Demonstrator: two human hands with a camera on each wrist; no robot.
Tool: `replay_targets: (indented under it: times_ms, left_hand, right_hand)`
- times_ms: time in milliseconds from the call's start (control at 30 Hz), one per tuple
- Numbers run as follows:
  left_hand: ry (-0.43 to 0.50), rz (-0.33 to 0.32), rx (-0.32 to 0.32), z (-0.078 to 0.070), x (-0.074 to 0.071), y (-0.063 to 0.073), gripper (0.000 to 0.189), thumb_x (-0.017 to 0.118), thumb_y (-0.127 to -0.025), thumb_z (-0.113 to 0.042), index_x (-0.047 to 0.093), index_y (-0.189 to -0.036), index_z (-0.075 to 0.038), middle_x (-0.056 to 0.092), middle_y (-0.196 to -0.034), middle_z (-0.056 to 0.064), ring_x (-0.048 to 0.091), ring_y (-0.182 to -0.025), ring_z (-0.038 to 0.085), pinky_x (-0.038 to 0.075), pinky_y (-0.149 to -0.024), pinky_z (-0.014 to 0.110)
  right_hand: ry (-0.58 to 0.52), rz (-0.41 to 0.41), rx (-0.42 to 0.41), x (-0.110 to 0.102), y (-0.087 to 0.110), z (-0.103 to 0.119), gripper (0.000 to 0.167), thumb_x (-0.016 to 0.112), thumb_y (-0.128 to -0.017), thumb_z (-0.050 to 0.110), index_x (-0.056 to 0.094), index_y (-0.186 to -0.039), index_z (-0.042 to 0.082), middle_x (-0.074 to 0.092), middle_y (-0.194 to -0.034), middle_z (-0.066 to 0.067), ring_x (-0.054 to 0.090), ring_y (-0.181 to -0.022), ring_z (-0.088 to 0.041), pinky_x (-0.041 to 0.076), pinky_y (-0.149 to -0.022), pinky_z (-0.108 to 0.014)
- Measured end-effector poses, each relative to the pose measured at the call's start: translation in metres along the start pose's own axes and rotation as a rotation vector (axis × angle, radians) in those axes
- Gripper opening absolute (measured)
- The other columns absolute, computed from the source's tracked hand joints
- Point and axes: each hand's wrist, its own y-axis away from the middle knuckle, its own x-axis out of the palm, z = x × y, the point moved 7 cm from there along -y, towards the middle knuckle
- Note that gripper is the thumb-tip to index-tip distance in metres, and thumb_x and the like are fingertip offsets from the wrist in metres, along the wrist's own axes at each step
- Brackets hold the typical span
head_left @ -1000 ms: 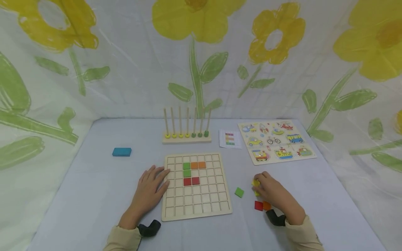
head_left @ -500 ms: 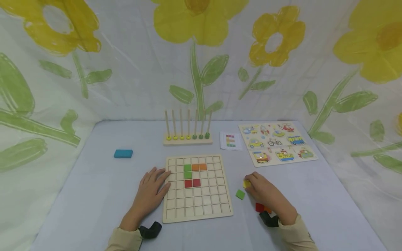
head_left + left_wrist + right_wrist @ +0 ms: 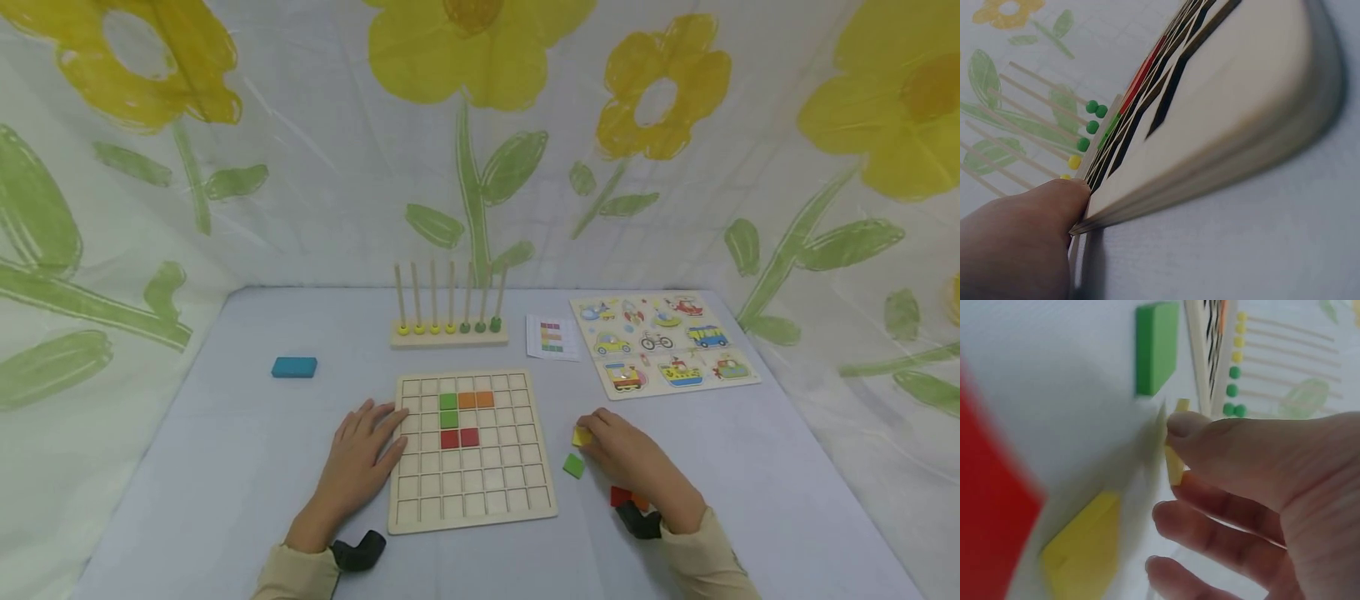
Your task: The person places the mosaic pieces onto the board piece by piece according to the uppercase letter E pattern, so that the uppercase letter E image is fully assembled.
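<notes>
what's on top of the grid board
On the board sit two green tiles, two orange tiles and two red tiles. The left hand overlaps its left edge in the head view; what it covers there cannot be seen.

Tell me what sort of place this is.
Probably a children's play or learning area: the wooden grid board, the vehicle picture board and the flower-patterned backdrop suggest it.

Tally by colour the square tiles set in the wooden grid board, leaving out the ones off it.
Green tiles: 2
Orange tiles: 2
Red tiles: 2
Total on the wooden grid board: 6
</notes>
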Motion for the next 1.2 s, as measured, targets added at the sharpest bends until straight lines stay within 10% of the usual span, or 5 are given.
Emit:
replay_targets:
  times_ms: [1200]
  left_hand:
    - [0.003,0.001,0.006,-0.001,-0.001,0.000,0.046,0.054,-0.096,-0.036,0.051,-0.139,-0.020,0.046,-0.143,0.009,0.024,-0.142,0.035,0.014,-0.115,0.057]
  right_hand:
    - [0.051,-0.030,-0.362,0.010,-0.062,0.108,0.011,0.061,-0.095,0.024,0.064,-0.103,0.018,0.060,-0.094,0.010,0.052,-0.080,-0.004,0.051,-0.074,-0.018]
